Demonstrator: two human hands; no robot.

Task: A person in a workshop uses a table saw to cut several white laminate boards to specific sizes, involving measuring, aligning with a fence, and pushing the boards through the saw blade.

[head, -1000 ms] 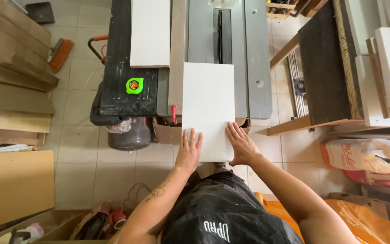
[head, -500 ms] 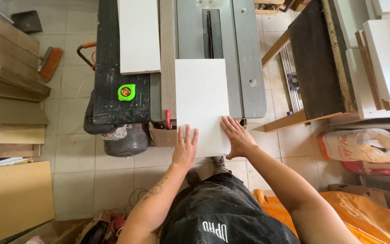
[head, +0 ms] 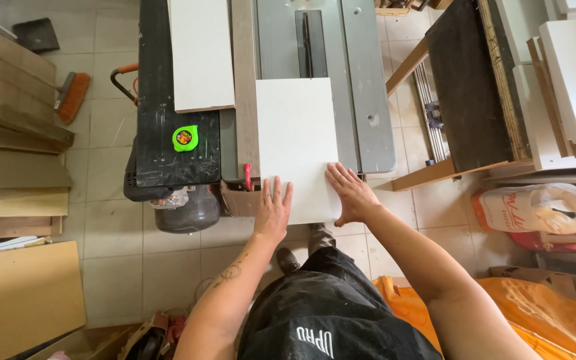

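A white rectangular board [head: 296,140] lies flat on the grey table saw [head: 368,80], its left edge against the brownish fence [head: 244,87]. The saw blade slot [head: 308,40] sits just beyond the board's far edge. My left hand [head: 273,210] presses flat on the board's near left corner, fingers spread. My right hand [head: 349,193] lies flat on the near right edge. Both hands rest on the board without gripping it.
A second white panel [head: 201,53] and a green tape measure [head: 185,138] lie on the black surface to the left. A compressor tank [head: 185,210] sits below it. Wooden boards [head: 15,167] are stacked on the left, white panels [head: 575,73] on the right, an orange brush [head: 71,93] on the tiled floor.
The board and both hands have shifted slightly forward toward the blade, and the view has moved with them.
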